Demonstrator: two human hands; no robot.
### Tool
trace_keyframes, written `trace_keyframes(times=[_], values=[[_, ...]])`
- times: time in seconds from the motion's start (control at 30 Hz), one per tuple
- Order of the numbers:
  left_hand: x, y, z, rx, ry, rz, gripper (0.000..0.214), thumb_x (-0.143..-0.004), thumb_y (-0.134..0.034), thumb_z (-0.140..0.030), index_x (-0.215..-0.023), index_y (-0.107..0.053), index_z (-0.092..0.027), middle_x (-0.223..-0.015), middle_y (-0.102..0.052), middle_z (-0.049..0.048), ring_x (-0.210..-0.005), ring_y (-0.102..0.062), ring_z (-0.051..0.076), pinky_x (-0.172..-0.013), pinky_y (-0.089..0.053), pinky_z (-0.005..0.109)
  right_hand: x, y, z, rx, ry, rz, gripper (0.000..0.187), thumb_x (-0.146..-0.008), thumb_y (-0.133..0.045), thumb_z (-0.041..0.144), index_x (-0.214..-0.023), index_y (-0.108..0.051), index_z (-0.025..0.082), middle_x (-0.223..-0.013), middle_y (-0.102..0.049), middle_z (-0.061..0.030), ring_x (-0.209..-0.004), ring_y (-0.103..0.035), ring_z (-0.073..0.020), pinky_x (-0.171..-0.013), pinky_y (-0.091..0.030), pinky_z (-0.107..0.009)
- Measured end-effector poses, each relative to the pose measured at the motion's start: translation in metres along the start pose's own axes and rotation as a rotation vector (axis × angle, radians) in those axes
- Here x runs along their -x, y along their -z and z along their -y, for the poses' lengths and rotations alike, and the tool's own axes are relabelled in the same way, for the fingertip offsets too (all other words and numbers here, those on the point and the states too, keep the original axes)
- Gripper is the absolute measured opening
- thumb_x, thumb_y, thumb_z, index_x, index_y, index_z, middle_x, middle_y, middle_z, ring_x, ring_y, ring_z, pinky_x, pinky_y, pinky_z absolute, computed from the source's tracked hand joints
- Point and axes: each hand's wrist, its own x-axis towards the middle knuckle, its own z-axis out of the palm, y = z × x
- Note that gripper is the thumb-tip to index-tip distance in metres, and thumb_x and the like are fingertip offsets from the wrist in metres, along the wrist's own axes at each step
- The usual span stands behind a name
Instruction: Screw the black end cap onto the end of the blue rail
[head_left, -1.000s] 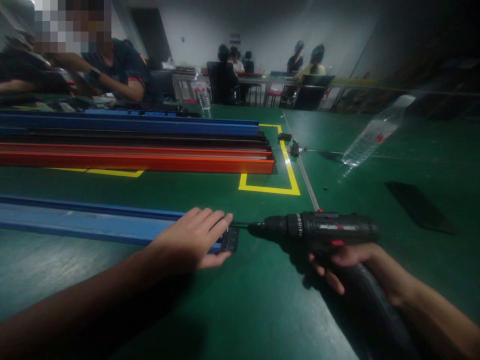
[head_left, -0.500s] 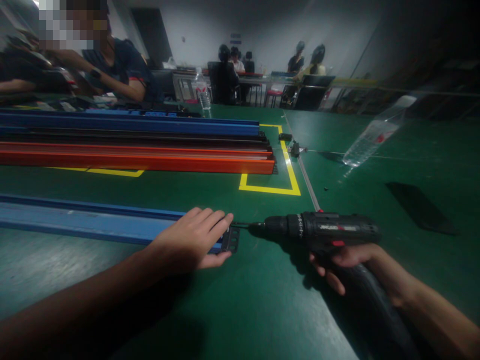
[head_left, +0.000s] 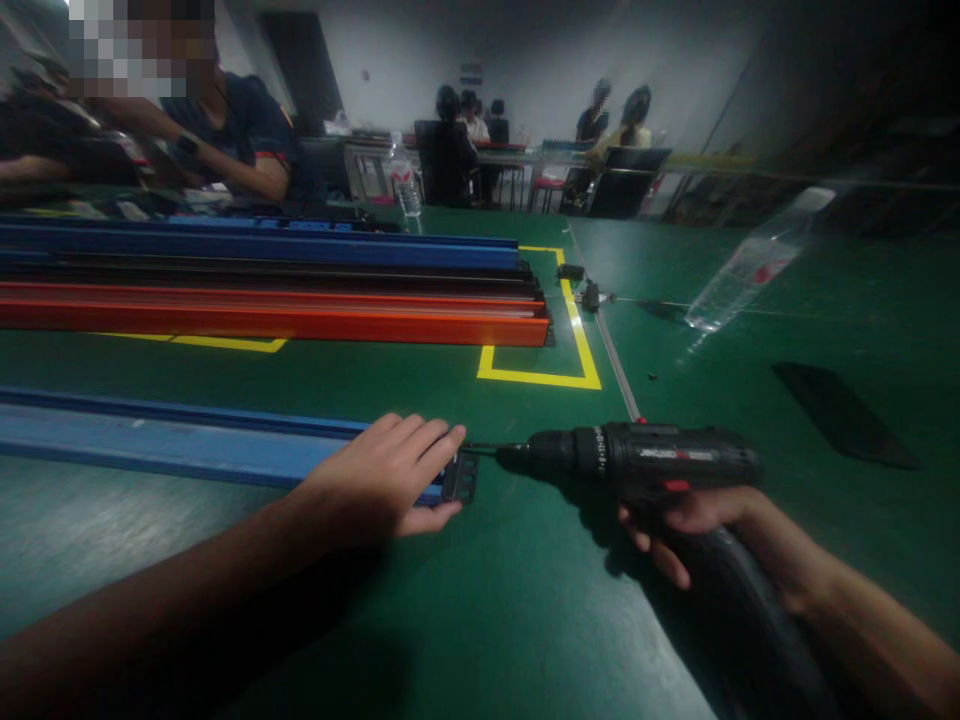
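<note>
A long blue metal rail [head_left: 187,440] lies on the green table, running in from the left edge. My left hand [head_left: 390,470] is wrapped over its right end, thumb on the near side and fingers across the top. Beyond the fingertips shows a black end cap [head_left: 459,480] fitted at the rail's end. My right hand [head_left: 712,525] grips a black cordless drill [head_left: 652,455] by the handle. The drill's thin bit points left and reaches the end cap's upper corner beside my left index finger; the exact contact point is too small to tell.
Blue, black and orange rails [head_left: 375,325] lie side by side behind. Small black parts [head_left: 591,296] sit near yellow tape [head_left: 540,380]. A water bottle [head_left: 757,265] and a dark flat object [head_left: 844,415] are at right. Another person [head_left: 247,140] sits across the table.
Both hands, the drill and the blue rail hold practically the same position. Only a very slight shift of the view shows.
</note>
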Motion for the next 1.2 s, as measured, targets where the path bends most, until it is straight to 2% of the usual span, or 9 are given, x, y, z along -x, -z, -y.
trace_keyframes(times=[0.83,1.2], values=[[0.0005,0.0011,-0.0009,-0.014,0.009,0.001,0.061,-0.092,-0.056,-0.046,-0.133,-0.053,-0.001,-0.121,-0.063,0.0208,-0.103,-0.061,0.032,-0.082,-0.05,0.045,0.0022,-0.0044,0.0012,-0.049,-0.019,-0.022,0.036,-0.073,-0.064,0.026,-0.098,-0.079,0.004,-0.081,-0.077,-0.0136,-0.058,-0.07,-0.0144,-0.057,-0.051,-0.019],[0.0002,0.0004,-0.0002,-0.02,0.008,0.0,0.061,-0.092,-0.057,-0.046,-0.133,-0.053,-0.001,-0.122,-0.063,0.0203,-0.104,-0.06,0.032,-0.084,-0.05,0.045,0.0031,-0.0071,0.0032,-0.031,-0.03,-0.047,0.035,-0.071,-0.065,0.027,-0.096,-0.078,0.006,-0.08,-0.076,-0.0114,-0.056,-0.068,-0.0136,-0.054,-0.051,-0.021]])
